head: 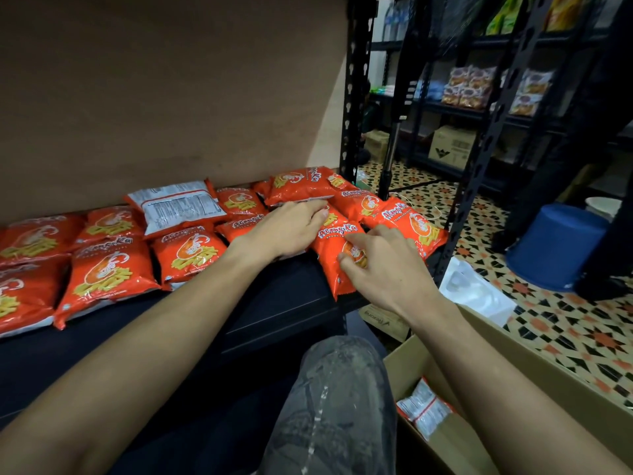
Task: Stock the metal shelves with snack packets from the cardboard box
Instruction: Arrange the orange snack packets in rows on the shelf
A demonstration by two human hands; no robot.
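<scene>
Front pkt (329, 275) is pinched by right grip (387, 269); neighbour pkts (239, 224) are pressed by flat-open left grip (291, 228). Pkt should be squared w/ row, kept off shelf (274, 303) edge.

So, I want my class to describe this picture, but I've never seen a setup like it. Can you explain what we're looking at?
There is no machine here. A person wears one camera on the head, looking forward and down, so you see their own arms. The left hand lies with straight fingers on orange packets on the black shelf. The right hand has bent fingertips on a packet at the shelf's front edge; whether it grips or only presses is unclear. More packets lie in rows, one back side up. At the lower right is the box, with one packet visible inside.
</scene>
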